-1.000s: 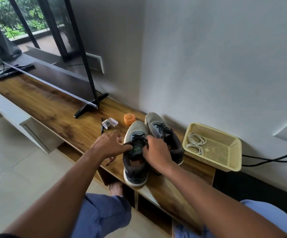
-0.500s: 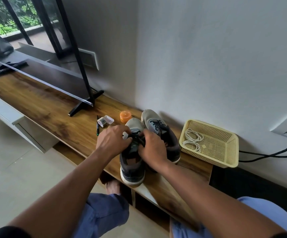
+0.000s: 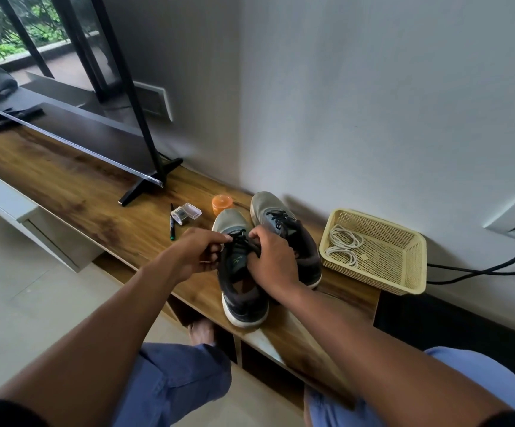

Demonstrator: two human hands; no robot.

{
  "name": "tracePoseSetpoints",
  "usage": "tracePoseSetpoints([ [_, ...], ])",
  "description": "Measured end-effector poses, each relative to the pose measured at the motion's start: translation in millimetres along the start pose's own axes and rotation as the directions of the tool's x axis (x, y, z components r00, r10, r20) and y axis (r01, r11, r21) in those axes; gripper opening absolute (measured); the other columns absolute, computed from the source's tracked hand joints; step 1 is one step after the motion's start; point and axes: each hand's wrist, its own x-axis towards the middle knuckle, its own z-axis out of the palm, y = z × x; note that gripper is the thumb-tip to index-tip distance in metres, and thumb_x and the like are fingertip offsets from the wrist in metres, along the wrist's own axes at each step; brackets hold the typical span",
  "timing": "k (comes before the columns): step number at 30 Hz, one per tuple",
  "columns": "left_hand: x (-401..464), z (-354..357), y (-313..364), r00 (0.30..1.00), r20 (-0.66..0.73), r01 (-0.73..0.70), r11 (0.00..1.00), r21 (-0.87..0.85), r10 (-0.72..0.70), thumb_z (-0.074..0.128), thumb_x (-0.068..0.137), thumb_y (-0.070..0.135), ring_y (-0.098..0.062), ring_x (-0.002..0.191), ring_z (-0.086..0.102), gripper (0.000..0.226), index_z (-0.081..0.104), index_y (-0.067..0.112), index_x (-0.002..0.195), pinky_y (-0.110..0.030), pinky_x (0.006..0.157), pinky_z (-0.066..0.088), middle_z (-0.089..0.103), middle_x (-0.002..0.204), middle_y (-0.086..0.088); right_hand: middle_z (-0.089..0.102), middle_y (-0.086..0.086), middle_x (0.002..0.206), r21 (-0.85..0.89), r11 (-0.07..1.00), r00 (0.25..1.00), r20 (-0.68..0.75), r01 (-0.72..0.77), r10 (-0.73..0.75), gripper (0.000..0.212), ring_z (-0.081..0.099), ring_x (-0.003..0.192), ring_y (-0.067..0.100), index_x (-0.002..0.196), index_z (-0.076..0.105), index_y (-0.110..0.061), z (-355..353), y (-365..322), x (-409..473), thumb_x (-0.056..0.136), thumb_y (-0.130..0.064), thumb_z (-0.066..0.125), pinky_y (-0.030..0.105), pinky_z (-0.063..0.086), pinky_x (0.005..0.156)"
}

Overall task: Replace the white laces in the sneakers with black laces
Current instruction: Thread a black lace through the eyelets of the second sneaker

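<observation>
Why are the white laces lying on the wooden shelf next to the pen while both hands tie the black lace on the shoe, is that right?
Not quite. The head view shows the white laces coiled inside the yellow basket, right of the shoes, not beside the pen. Both hands, left and right, do work the black lace on the nearer shoe.

Wood-grain shelf (image 3: 89, 195), perforated plastic basket (image 3: 404, 272)

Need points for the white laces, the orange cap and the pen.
white laces (image 3: 344, 245): head view, on the coils lying in the basket.
orange cap (image 3: 221, 202): head view, on its top face.
pen (image 3: 172, 224): head view, mid-barrel.
</observation>
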Motion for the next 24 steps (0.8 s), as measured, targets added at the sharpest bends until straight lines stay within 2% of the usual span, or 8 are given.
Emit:
tracePoseSetpoints([
  [3, 1.2, 0.4, 0.5, 1.0, -0.025, 0.002, 0.998, -0.056, -0.004, 0.076, 0.091, 0.02, -0.012, 0.051, 0.046, 0.017, 0.067, 0.015, 0.078, -0.03, 0.06, 0.049, 0.047, 0.058, 0.002, 0.07, -0.002, 0.098, -0.008, 1.0, 1.0, -0.007, 0.002, -0.002, 0.022, 0.067, 0.093, 0.022, 0.107, 0.064, -0.02, -0.2, -1.1, -0.2, 0.085, -0.016, 0.063, 0.042, 0.057, 0.076],
  [5, 5.8, -6.7, -2.6, 0.967, -0.171, -0.125, 0.939, 0.32, 0.187, 0.073, 0.093, 0.033, -0.014, 0.056, 0.053, 0.02, 0.069, 0.016, 0.082, -0.029, 0.059, 0.049, 0.056, 0.066, 0.0, 0.069, 0.001, 0.099, -0.03, 1.0, 1.0, 0.006, -0.009, 0.009, 0.021, 0.067, 0.094, 0.024, 0.108, 0.063, -0.018, -0.9, -1.4, 0.3, 0.088, -0.018, 0.063, 0.04, 0.057, 0.076],
  [6, 8.1, -11.7, -5.7, 0.926, -0.176, -0.165, 0.78, 0.603, 0.332, 0.07, 0.093, 0.045, -0.015, 0.064, 0.059, 0.024, 0.072, 0.022, 0.086, -0.029, 0.061, 0.05, 0.063, 0.076, 0.002, 0.069, 0.003, 0.1, -0.048, 0.999, 1.0, 0.026, -0.016, 0.017, 0.02, 0.067, 0.094, 0.025, 0.109, 0.062, -0.015, -1.9, -2.0, 0.6, 0.089, -0.021, 0.062, 0.039, 0.056, 0.074],
  [8, 7.1, -15.5, -8.7, 0.884, -0.057, -0.216, 0.514, 0.83, 0.464, 0.062, 0.092, 0.061, -0.015, 0.075, 0.067, 0.034, 0.076, 0.03, 0.087, -0.031, 0.063, 0.053, 0.071, 0.089, 0.005, 0.067, 0.006, 0.095, -0.107, 0.994, 0.996, 0.084, -0.033, 0.042, 0.016, 0.067, 0.091, 0.029, 0.101, 0.059, -0.012, -4.7, -2.8, 1.2, 0.094, -0.026, 0.06, 0.037, 0.05, 0.066],
  [11, 5.2, -15.6, -7.8, 0.938, 0.041, -0.245, 0.571, 0.783, 0.345, 0.058, 0.095, 0.065, -0.016, 0.059, 0.066, 0.054, 0.077, 0.019, 0.075, -0.035, 0.056, 0.057, 0.074, 0.075, -0.003, 0.056, 0.005, 0.077, -0.2, 0.979, 0.978, 0.189, -0.048, 0.086, 0.028, 0.067, 0.084, 0.037, 0.077, 0.049, -0.016, -9.1, -4.6, -0.7, 0.1, -0.03, 0.052, 0.035, 0.039, 0.062],
  [15, 2.5, -17.4, -2.8, 0.956, 0.058, -0.224, 0.583, 0.781, 0.289, 0.062, 0.066, 0.086, -0.012, 0.052, 0.058, 0.076, 0.071, 0.011, 0.07, -0.031, 0.053, 0.048, 0.071, 0.067, -0.005, 0.054, 0.005, 0.077, -0.222, 0.973, 0.974, 0.196, -0.067, 0.112, 0.034, 0.066, 0.083, 0.036, 0.073, 0.047, -0.017, -12.0, -6.0, -4.6, 0.104, -0.031, 0.047, 0.035, 0.038, 0.062],
  [20, -6.1, -18.0, 0.6, 0.913, -0.052, -0.15, 0.452, 0.879, 0.405, 0.074, 0.077, 0.052, -0.014, 0.056, 0.047, 0.042, 0.058, 0.017, 0.06, -0.032, 0.053, 0.037, 0.052, 0.058, 0.005, 0.065, 0.016, 0.094, -0.099, 0.966, 0.938, 0.236, -0.237, 0.254, 0.032, 0.064, 0.096, 0.039, 0.084, 0.053, -0.01, -8.9, -6.8, -5.4, 0.104, -0.034, 0.044, 0.036, 0.041, 0.072],
  [24, -5.0, -29.5, 0.6, 0.917, -0.074, -0.136, 0.481, 0.866, 0.392, 0.075, 0.075, 0.047, -0.013, 0.059, 0.048, 0.034, 0.057, 0.022, 0.06, -0.032, 0.055, 0.039, 0.052, 0.057, 0.007, 0.068, 0.019, 0.105, 0.021, 0.916, 0.872, 0.316, -0.401, 0.375, 0.036, 0.065, 0.101, 0.042, 0.099, 0.064, -0.004, -5.7, -5.1, -3.0, 0.1, -0.035, 0.046, 0.045, 0.054, 0.087],
])
